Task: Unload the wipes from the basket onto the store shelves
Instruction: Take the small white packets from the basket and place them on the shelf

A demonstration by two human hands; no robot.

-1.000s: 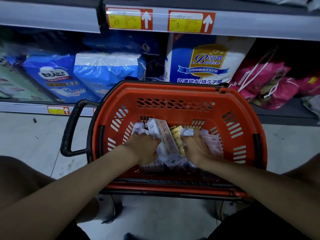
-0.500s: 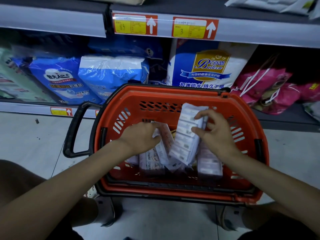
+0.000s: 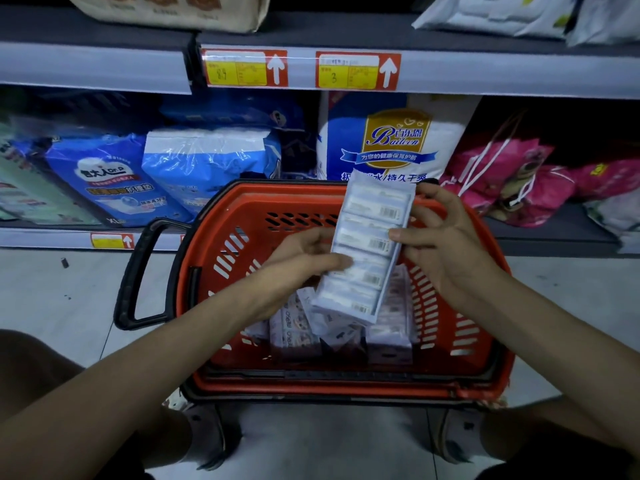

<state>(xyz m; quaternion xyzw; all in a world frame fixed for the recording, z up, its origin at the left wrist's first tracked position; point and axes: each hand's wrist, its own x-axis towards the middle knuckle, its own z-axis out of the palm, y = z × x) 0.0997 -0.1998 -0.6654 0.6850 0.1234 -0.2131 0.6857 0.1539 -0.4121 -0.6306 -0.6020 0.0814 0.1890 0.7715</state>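
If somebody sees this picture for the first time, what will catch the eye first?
The bright orange basket in the centre stands out first. Just above it, the left hand and the right hand hold a long white strip of wipes packs by its two sides. Behind, red-and-yellow price tags with white arrows mark the shelf edge.

shelf edge (image 3: 502, 77): left tag (image 3: 244, 68) reads "89", right tag (image 3: 357, 71) reads "3", both yellow on red with a white up arrow. white pack (image 3: 391, 140) says "baileen" over a banner "为您的健康保驾护航"; blue pack (image 3: 104, 178) says "包大人 dr.p", "护理垫", and "xl" at its lower corner. strip (image 3: 370, 244) shows barcodes, print too small to read; basket pack (image 3: 294, 336) has a brand like "meeso", not certain; lower tag (image 3: 112, 240) unreadable.
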